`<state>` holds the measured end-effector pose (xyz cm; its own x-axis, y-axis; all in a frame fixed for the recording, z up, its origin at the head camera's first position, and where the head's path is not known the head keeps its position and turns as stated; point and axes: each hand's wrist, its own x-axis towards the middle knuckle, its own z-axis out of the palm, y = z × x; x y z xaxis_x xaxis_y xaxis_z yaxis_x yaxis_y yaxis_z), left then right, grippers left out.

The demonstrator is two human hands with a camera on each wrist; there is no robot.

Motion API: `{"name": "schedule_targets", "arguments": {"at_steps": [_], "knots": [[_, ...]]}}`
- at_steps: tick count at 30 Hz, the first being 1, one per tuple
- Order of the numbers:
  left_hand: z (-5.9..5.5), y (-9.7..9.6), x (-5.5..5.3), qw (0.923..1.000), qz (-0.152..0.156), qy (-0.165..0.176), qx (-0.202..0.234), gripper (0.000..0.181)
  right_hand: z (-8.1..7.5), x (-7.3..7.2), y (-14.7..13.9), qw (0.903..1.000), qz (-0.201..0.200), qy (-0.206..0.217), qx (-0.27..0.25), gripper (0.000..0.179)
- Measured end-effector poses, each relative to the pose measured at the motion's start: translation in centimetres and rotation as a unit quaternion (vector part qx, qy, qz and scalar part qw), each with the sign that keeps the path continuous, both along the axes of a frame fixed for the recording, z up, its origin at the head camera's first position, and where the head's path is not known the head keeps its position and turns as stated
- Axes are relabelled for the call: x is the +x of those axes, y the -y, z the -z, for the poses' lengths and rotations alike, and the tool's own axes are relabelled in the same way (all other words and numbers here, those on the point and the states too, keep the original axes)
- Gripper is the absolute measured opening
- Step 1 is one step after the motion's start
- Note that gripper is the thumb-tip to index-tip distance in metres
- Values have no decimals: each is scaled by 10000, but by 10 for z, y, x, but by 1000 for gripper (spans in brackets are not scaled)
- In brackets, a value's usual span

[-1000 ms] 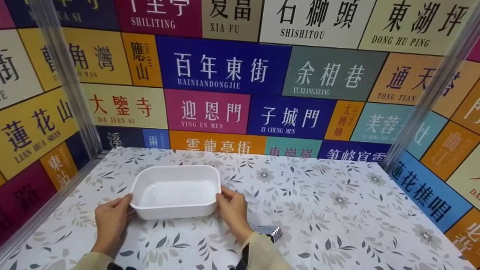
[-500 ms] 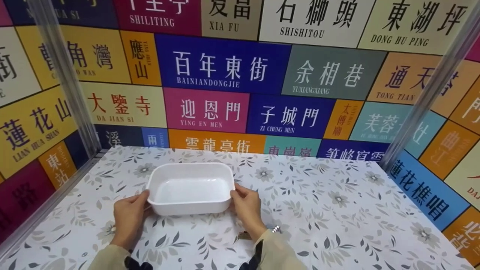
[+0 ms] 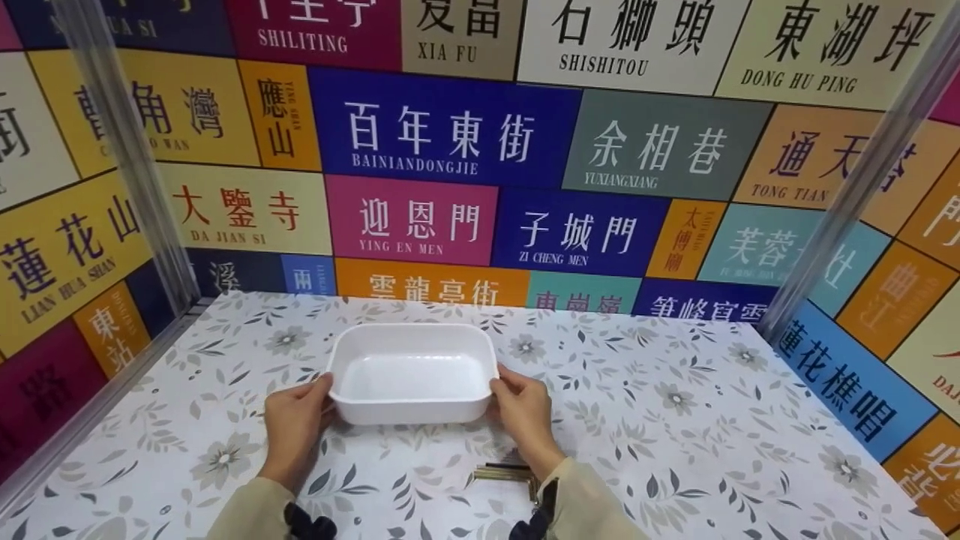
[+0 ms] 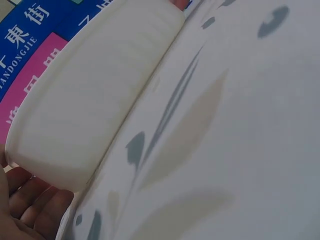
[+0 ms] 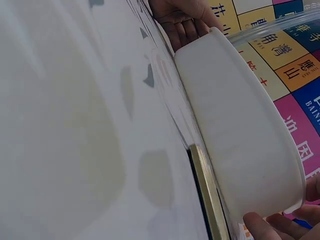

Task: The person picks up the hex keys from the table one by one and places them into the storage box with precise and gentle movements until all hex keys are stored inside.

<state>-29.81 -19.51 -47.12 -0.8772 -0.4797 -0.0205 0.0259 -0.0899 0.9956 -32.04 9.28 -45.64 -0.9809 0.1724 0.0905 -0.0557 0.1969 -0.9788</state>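
A white rectangular plastic tub [image 3: 412,405] with rounded corners is upright over the table, its inside bare. My left hand [image 3: 295,424] pinches its left end, thumb on the rim and fingers below it. The right hand [image 3: 526,412] pinches the opposite end the same way. In the left wrist view the tub's side [image 4: 95,95] lies close along the tabletop; whether it touches cannot be made out. Several gold-coloured metal bars [image 3: 499,472] lie near my right wrist, partly hidden by the forearm. The right wrist view shows one gold and black bar [image 5: 207,192] beside the tub.
White cloth with a grey leaf-and-flower print [image 3: 675,465] covers the table. Behind it stands a wall of coloured name panels [image 3: 446,127]. Clear corner posts rise at the left [image 3: 131,165] and right [image 3: 847,195].
Both hands have carried the tub to the right across the table. The gold bars, earlier covered by the right arm, show more now, while their silver ends are hidden.
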Motion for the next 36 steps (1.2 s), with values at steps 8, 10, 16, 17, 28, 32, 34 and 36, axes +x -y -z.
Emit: {"name": "schedule_targets", "arguments": {"at_steps": [8, 10, 16, 17, 28, 32, 34, 36], "knots": [[-5, -22, -9, 9997, 186, -33, -143, 40, -6, -4, -23, 9995, 10, 243, -181, 42], [-7, -26, -11, 9992, 169, -29, -351, 39, -7, -6, -27, 9994, 42, 319, -158, 42], [-13, -40, -17, 9995, 209, -105, -206, 33, -11, -11, -42, 9977, 99, 588, -310, 43], [-13, -43, -18, 9995, 234, -94, -180, 33, -11, -12, -45, 9975, 116, 622, -304, 43], [-2, -84, -23, 9980, 402, -109, -483, 28, -1, -8, -89, 9989, 229, 410, -92, 44], [1, -97, -25, 9980, 376, -237, -444, 26, 4, -5, -103, 9989, 306, 363, 54, 44], [3, -103, -25, 9977, 393, -305, -452, 24, 8, -4, -109, 9979, 486, 278, 317, 43], [4, -109, -25, 9976, 457, -308, -413, 25, 13, -2, -114, 9959, 718, 107, 536, 41]]}}
